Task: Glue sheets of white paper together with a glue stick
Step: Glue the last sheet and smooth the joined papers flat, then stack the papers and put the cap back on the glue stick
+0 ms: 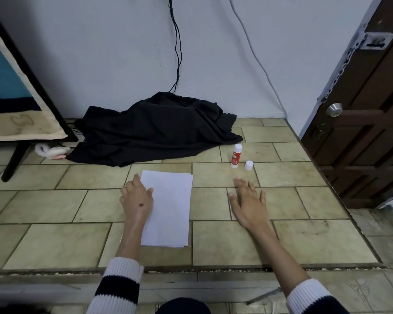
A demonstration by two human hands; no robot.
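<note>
With the left hand [136, 198] flat on the paper [167, 207] and the right hand [247, 200] open on the floor [55, 205], a careless reach could topple the uncapped glue stick [236, 155] standing ahead.

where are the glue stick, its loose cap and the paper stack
glue stick [236, 155], head view, on the red label of its upright body
cap [249, 165], head view, on the side of the white cap standing beside the stick
paper stack [171, 205], head view, on the bare middle of the top sheet
</note>
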